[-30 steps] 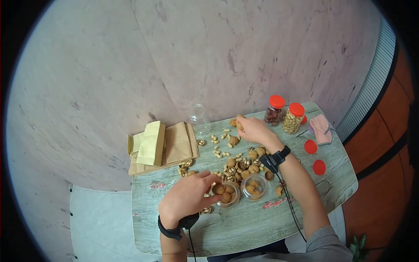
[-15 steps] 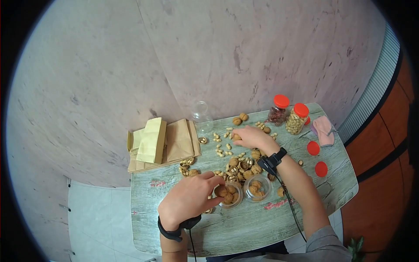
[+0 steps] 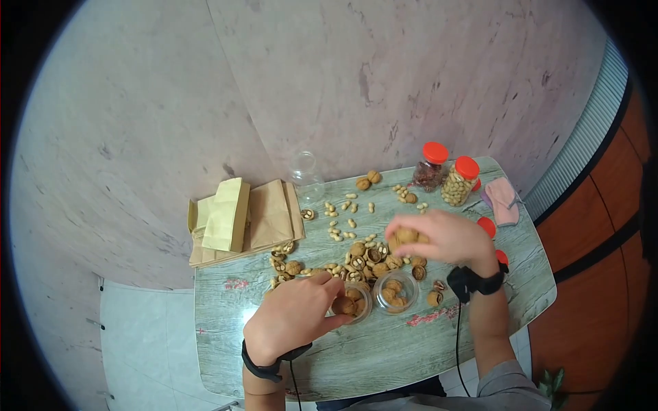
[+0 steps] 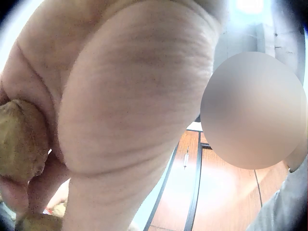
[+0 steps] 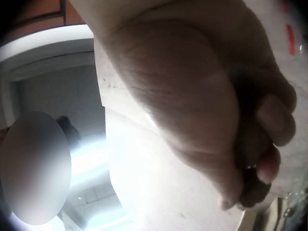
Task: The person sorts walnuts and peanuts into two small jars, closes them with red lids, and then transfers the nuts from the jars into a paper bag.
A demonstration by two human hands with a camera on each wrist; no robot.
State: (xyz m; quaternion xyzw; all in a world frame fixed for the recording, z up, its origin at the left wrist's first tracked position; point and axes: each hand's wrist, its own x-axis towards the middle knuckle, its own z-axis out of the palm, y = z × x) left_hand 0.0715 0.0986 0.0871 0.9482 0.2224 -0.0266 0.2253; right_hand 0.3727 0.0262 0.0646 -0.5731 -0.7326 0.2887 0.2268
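The left tub [image 3: 369,305] and right tub [image 3: 400,310] contain walnuts [image 3: 395,296]; others lie loose outside. The left hand [image 3: 291,316] pinches one walnut [image 4: 21,139]; the right hand [image 3: 449,236] grips at least one.

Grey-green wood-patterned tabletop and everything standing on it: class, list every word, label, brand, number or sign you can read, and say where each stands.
No text can be read.
Red markings on the tabletop, near front right and at left: too small and blurred to read.
Clear red-lidded jars and brown paper bags: no readable lettering.
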